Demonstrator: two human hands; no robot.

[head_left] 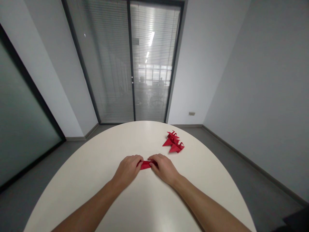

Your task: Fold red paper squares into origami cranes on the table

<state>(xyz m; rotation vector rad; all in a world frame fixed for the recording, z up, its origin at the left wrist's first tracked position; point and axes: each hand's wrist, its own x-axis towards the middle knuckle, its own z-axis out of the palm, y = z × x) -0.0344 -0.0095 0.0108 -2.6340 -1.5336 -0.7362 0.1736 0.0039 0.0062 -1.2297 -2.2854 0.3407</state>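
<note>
A small piece of folded red paper [145, 165] lies between my two hands, low over the table or resting on it. My left hand [129, 168] grips its left end, with the thumb on the near side and the fingers curled over the far side. On the right end, my right hand [164, 167] holds it in a similar pinch. Only the middle strip of the paper shows; both ends are hidden under my fingers. Beyond my right hand sit several folded red paper cranes [174, 141], bunched together with pointed wings and tails.
The round cream-white table [106, 146] has its curved far edge before a glass partition with blinds [152, 96]. A plain wall [260, 80] stands to the right, with a socket plate [191, 113] low on the back wall. A dark object [298, 220] shows at the lower right corner.
</note>
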